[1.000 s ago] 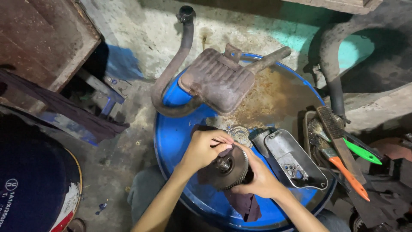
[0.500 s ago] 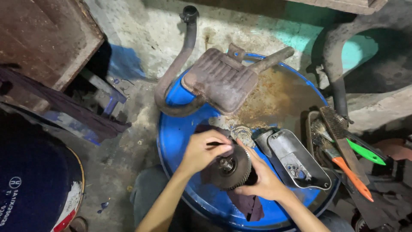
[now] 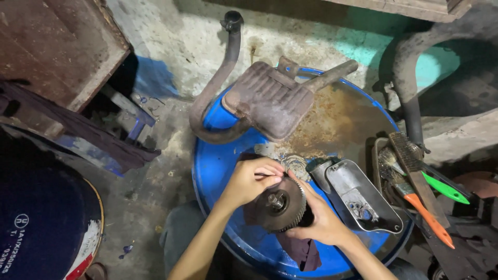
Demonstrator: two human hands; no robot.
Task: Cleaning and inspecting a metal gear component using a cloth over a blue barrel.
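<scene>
Two bare hands are seen closed around a dark, toothed gear assembly [image 3: 280, 205], which is held just above the near part of a blue drum lid [image 3: 218, 171]. The right hand [image 3: 321, 220] is cupped under and behind the gear, its fingers wrapped on the toothed rim; the left hand [image 3: 251, 179] is curled over the top edge, fingertips pinched together at the rim. A dark maroon rag [image 3: 303, 251] is draped beneath the gear, at the lid's near edge. Just to the right, a grey metal cover [image 3: 363, 199] is laid flat on the lid, and a small toothed part [image 3: 295, 165] is seen just beyond the fingers. Further right, a wire brush [image 3: 410, 166], an orange-handled tool [image 3: 428, 220] and a green-handled tool [image 3: 443, 187] are gathered at the drum's edge. Farther back, a rusty exhaust muffler [image 3: 270, 98] with its bent pipe [image 3: 215, 88] is rested across the lid's rusted far side. At the left, a dark blue drum [image 3: 41, 228] is partly shown.
</scene>
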